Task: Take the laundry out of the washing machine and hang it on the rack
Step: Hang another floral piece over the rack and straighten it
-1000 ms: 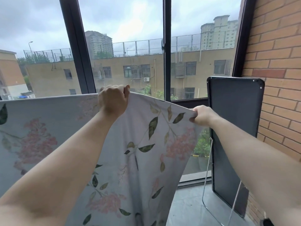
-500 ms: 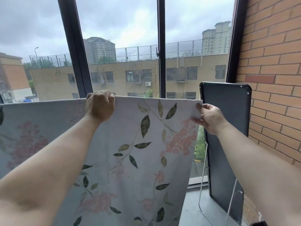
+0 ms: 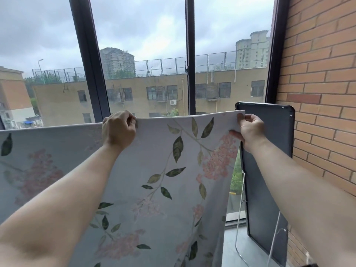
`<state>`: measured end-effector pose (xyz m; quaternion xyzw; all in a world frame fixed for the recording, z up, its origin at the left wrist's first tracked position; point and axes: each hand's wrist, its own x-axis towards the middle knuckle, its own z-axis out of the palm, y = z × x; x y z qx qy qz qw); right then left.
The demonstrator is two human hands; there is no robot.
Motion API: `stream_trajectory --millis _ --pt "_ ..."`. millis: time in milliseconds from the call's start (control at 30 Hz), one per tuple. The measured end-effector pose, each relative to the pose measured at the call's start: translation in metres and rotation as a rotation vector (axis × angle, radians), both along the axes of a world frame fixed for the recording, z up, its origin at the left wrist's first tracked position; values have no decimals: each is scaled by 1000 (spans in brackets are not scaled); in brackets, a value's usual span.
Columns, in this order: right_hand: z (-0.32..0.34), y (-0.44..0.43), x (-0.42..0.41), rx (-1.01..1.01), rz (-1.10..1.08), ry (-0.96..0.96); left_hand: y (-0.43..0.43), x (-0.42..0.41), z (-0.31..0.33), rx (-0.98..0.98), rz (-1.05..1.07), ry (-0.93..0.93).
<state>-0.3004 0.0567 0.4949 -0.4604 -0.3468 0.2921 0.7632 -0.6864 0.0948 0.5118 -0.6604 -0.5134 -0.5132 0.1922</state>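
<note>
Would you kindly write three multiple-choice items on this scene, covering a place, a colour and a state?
1. Where does the right hand grip the sheet?
A. its top right corner
B. its bottom hem
C. its middle

2. What colour are the sheet's printed flowers?
A. blue
B. pink
C. yellow

3. How is the left hand?
A. open and flat
B. away from the sheet
C. closed over the top edge

Answers: 1 A, fingers pinch the corner beside the dark folded table; 2 B, pink clusters among green leaves; 3 C, the fist wraps the top edge.
</note>
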Motion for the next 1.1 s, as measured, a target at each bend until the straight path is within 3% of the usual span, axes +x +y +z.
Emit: stream_trajectory --millis 200,533,667,1100 --pt "9 -5 1 4 -37 -21 -3 12 8 -24 -10 -46" --pt "-2 -7 3 -54 -77 -75 -3 10 1 -64 -2 32" --pt "-4 -8 6 -67 -114 -224 0 10 1 -88 57 18" --pt "-5 -19 14 -196 -144 -340 0 36 -7 -74 83 299"
